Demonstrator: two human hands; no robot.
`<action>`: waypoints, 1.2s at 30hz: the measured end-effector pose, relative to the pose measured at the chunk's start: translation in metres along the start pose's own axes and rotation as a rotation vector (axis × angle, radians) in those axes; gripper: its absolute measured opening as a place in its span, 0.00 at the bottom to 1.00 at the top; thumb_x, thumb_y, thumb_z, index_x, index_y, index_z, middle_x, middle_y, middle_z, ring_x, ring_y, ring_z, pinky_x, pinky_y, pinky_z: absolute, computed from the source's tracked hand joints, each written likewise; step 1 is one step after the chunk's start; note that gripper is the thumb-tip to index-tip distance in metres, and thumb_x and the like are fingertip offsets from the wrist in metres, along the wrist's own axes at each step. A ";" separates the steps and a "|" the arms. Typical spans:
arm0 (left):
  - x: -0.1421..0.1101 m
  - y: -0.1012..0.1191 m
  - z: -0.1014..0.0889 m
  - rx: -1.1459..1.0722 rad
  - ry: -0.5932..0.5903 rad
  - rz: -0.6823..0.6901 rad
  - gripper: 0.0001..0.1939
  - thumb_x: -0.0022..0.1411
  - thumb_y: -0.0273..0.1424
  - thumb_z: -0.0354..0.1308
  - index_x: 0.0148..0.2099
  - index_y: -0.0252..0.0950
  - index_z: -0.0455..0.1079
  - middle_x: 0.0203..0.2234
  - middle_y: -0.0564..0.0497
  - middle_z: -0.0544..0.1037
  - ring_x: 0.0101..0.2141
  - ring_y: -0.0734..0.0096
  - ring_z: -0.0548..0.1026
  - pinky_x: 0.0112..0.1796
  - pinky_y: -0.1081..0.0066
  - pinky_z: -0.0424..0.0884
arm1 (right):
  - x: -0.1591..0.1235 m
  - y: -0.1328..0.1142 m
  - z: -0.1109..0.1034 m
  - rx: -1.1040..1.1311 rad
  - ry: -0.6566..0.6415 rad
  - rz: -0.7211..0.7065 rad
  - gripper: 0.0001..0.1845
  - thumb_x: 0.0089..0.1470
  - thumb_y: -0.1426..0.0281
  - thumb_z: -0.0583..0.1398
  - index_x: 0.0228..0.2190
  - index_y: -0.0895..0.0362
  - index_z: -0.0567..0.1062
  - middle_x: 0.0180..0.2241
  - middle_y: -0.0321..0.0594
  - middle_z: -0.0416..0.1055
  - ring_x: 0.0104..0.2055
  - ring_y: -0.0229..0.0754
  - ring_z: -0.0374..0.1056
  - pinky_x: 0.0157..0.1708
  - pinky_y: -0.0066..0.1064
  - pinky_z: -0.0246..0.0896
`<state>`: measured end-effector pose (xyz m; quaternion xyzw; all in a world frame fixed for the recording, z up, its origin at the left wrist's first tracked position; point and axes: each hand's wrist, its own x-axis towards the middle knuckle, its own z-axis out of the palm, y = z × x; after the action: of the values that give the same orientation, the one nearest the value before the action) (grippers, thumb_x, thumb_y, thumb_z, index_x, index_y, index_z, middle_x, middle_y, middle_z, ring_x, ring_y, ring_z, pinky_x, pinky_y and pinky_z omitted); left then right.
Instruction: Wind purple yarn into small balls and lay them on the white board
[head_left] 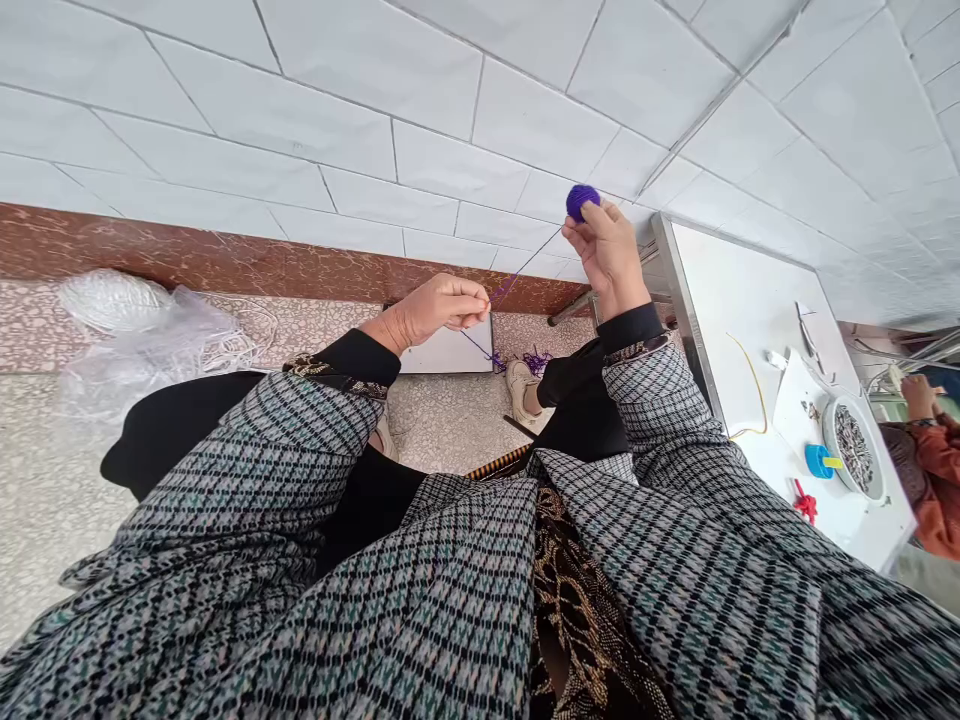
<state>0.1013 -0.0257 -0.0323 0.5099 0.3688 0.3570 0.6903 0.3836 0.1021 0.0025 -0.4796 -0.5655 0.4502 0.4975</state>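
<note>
Raised at the upper right, my right hand (604,250) grips a small ball of purple yarn (581,202) between thumb and fingers. A strand of purple yarn (534,256) slants down from the ball to my left hand (442,308), whose fingertips are pinched closed on it. Below the left hand the strand runs on toward a loose tangle of purple yarn (535,362) near my shoe. Part of that tangle lies at the edge of a white board (450,350) on the floor.
To the right stands a white table (735,300) bearing a bowl of small dark pieces (853,445), a blue round item (820,461) and a red piece (805,502). At left lies a plastic bag with white cord (116,300). Another person (930,450) sits beyond the table. A tiled wall (337,120) rises ahead.
</note>
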 end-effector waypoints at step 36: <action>0.010 0.023 0.019 0.140 -0.177 0.060 0.10 0.60 0.21 0.68 0.27 0.35 0.82 0.19 0.50 0.68 0.21 0.75 0.59 0.27 0.71 0.55 | -0.011 0.006 -0.001 -0.258 0.164 -0.139 0.21 0.62 0.51 0.70 0.41 0.48 0.69 0.39 0.37 0.68 0.47 0.46 0.76 0.50 0.39 0.80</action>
<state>0.1194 -0.0204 -0.0074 0.5971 0.3151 0.3044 0.6719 0.3859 0.0923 -0.0044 -0.5346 -0.6078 0.2977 0.5062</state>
